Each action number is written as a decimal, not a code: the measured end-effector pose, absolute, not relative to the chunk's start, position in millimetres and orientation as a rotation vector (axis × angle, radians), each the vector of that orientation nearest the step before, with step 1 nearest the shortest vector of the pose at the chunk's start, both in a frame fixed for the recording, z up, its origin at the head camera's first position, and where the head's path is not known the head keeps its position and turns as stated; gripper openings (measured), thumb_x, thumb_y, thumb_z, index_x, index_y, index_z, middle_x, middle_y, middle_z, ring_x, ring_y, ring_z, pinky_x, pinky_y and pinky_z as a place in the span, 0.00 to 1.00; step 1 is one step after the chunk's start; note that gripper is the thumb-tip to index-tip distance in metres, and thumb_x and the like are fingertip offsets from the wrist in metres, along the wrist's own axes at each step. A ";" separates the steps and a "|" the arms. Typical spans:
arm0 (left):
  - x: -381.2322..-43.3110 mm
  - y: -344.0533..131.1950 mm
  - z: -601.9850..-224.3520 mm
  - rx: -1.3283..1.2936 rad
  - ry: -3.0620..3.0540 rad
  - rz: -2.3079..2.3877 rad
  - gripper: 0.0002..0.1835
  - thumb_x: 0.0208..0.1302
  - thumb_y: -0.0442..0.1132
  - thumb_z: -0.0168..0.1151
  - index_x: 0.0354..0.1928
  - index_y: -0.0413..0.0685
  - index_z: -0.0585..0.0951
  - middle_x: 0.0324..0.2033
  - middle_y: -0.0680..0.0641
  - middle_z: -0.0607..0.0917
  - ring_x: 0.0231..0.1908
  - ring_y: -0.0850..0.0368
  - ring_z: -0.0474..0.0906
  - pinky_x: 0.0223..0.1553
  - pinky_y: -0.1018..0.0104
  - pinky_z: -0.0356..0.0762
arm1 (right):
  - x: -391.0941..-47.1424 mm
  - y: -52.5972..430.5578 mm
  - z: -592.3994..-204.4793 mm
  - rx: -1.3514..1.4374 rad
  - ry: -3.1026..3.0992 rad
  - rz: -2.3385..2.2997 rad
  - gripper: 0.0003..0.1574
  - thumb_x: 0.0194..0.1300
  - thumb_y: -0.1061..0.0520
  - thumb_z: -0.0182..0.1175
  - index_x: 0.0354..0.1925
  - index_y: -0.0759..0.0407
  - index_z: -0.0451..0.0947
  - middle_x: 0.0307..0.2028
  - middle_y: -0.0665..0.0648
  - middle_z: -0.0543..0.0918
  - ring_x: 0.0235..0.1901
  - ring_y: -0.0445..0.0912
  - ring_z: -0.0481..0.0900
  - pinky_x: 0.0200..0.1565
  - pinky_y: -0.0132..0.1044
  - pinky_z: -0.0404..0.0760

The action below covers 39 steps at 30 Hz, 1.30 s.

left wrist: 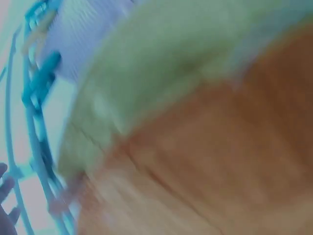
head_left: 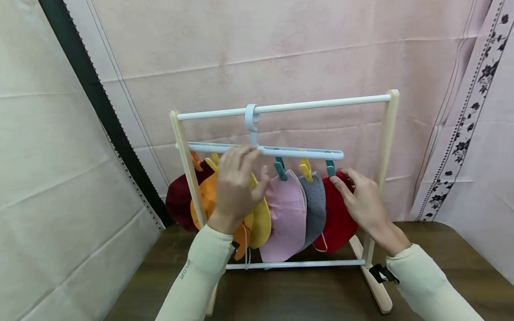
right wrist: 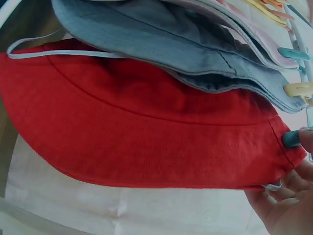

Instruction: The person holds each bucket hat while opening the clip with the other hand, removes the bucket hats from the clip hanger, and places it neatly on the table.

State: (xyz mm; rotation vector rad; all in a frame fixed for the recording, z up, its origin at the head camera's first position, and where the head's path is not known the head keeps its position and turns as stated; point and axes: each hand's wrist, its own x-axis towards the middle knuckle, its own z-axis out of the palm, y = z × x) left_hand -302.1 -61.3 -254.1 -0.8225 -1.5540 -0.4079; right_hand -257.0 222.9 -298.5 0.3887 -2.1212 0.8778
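A light blue hanger [head_left: 305, 153] carries several cloth bucket hats on clothespins. My right hand [head_left: 363, 198] pinches the top edge of the red hat [head_left: 339, 218], thumb in front and fingers behind, right at its teal clothespin [right wrist: 292, 139]. My left hand [head_left: 241, 183] is raised in front of the hanger's left half, fingertips close to the bar and thumb apart. In the left wrist view, its fingers [left wrist: 7, 193] show loosely bent at the edge. Beside the red hat hang a grey-blue hat [head_left: 316, 207] and a pink hat [head_left: 283, 218]. My left hand partly covers the yellow [head_left: 261, 223] and orange hats [head_left: 206, 198].
The hanger's hook [head_left: 250, 118] hangs on the top rail [head_left: 321, 105] of a white rack standing on a dark wooden table [head_left: 305, 294]. At far left hangs a maroon hat [head_left: 178, 203], behind the rack's left post [head_left: 190, 174]. Pale cloth [head_left: 281, 53] covers the background.
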 end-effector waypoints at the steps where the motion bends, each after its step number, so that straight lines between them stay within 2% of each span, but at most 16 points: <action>1: -300.6 -56.0 -253.7 -0.872 -1.545 -0.391 0.17 0.68 0.42 0.62 0.53 0.37 0.83 0.52 0.36 0.85 0.55 0.38 0.81 0.66 0.42 0.74 | -257.5 221.8 -299.9 0.395 -2.121 0.886 0.14 0.78 0.58 0.62 0.53 0.68 0.82 0.45 0.67 0.88 0.44 0.60 0.86 0.45 0.58 0.82; 4: -299.7 -37.1 -251.4 -0.968 -1.612 -0.312 0.18 0.70 0.44 0.61 0.55 0.41 0.85 0.57 0.37 0.85 0.60 0.41 0.80 0.69 0.45 0.71 | -258.5 220.6 -303.4 0.401 -2.106 0.904 0.14 0.77 0.59 0.62 0.54 0.69 0.83 0.46 0.67 0.88 0.44 0.60 0.86 0.46 0.54 0.83; 7: -303.7 -20.2 -248.6 -0.982 -1.738 -0.216 0.21 0.73 0.45 0.59 0.63 0.47 0.83 0.64 0.41 0.82 0.66 0.44 0.77 0.74 0.48 0.66 | -258.5 221.6 -306.5 0.401 -2.097 0.933 0.14 0.78 0.61 0.61 0.55 0.69 0.82 0.47 0.68 0.87 0.44 0.59 0.86 0.46 0.34 0.82; 9: -307.0 -12.8 -248.0 -0.960 -1.811 -0.147 0.21 0.76 0.46 0.59 0.67 0.51 0.82 0.64 0.43 0.83 0.66 0.47 0.77 0.74 0.50 0.65 | -257.7 222.7 -308.0 0.405 -2.098 0.956 0.14 0.78 0.62 0.60 0.55 0.70 0.81 0.48 0.68 0.86 0.44 0.59 0.85 0.45 0.21 0.75; 11: -310.4 -8.7 -248.0 -0.922 -1.858 -0.081 0.21 0.77 0.44 0.59 0.68 0.55 0.81 0.63 0.46 0.84 0.64 0.49 0.78 0.72 0.52 0.67 | -257.3 224.2 -309.3 0.411 -2.099 0.983 0.14 0.78 0.63 0.60 0.56 0.69 0.81 0.48 0.68 0.86 0.44 0.59 0.84 0.44 0.14 0.69; 17: -315.2 -3.0 -244.1 -0.884 -1.878 -0.057 0.20 0.77 0.34 0.60 0.66 0.60 0.84 0.58 0.49 0.87 0.59 0.51 0.81 0.67 0.54 0.72 | -259.5 229.3 -307.2 0.395 -2.079 0.990 0.15 0.78 0.63 0.61 0.57 0.69 0.81 0.47 0.70 0.88 0.42 0.59 0.84 0.41 0.15 0.70; 21: -315.0 2.7 -240.2 -0.888 -1.895 -0.066 0.21 0.78 0.32 0.58 0.66 0.60 0.83 0.58 0.49 0.87 0.59 0.51 0.81 0.68 0.55 0.71 | -261.8 233.6 -307.2 0.344 -2.070 0.988 0.17 0.78 0.60 0.61 0.59 0.69 0.80 0.47 0.70 0.88 0.43 0.58 0.86 0.40 0.14 0.69; 24: -314.4 6.4 -240.1 -0.884 -1.918 -0.070 0.21 0.79 0.32 0.58 0.66 0.61 0.83 0.58 0.49 0.87 0.60 0.51 0.80 0.69 0.56 0.71 | -262.2 236.6 -310.7 0.291 -2.066 1.004 0.20 0.78 0.58 0.62 0.61 0.69 0.80 0.49 0.70 0.89 0.44 0.43 0.86 0.41 0.14 0.70; 28: -315.7 4.6 -245.7 -0.863 -1.935 -0.106 0.21 0.77 0.32 0.60 0.65 0.59 0.85 0.59 0.49 0.87 0.60 0.51 0.81 0.70 0.55 0.70 | -261.7 237.5 -317.2 0.263 -2.054 1.047 0.19 0.77 0.60 0.63 0.60 0.69 0.81 0.46 0.70 0.89 0.35 0.24 0.76 0.35 0.17 0.71; 35: -317.4 -13.8 -247.1 -0.804 -1.915 -0.228 0.20 0.73 0.28 0.61 0.63 0.52 0.85 0.59 0.45 0.86 0.60 0.46 0.80 0.72 0.50 0.68 | -269.1 226.0 -311.2 0.293 -2.054 1.072 0.15 0.76 0.62 0.63 0.56 0.70 0.82 0.41 0.68 0.88 0.31 0.31 0.78 0.33 0.19 0.71; 37: -315.8 -16.2 -245.8 -0.805 -1.899 -0.289 0.19 0.74 0.30 0.61 0.62 0.49 0.85 0.60 0.42 0.85 0.62 0.45 0.79 0.75 0.49 0.65 | -272.2 222.8 -307.6 0.301 -2.044 1.080 0.15 0.76 0.63 0.63 0.55 0.71 0.82 0.40 0.67 0.88 0.30 0.31 0.76 0.32 0.20 0.70; 39: -311.3 -16.4 -245.2 -0.811 -1.854 -0.344 0.16 0.75 0.32 0.60 0.61 0.47 0.85 0.59 0.41 0.85 0.60 0.43 0.80 0.72 0.51 0.69 | -274.7 220.6 -305.2 0.307 -2.034 1.088 0.14 0.76 0.63 0.62 0.55 0.72 0.82 0.39 0.67 0.87 0.29 0.30 0.75 0.32 0.20 0.70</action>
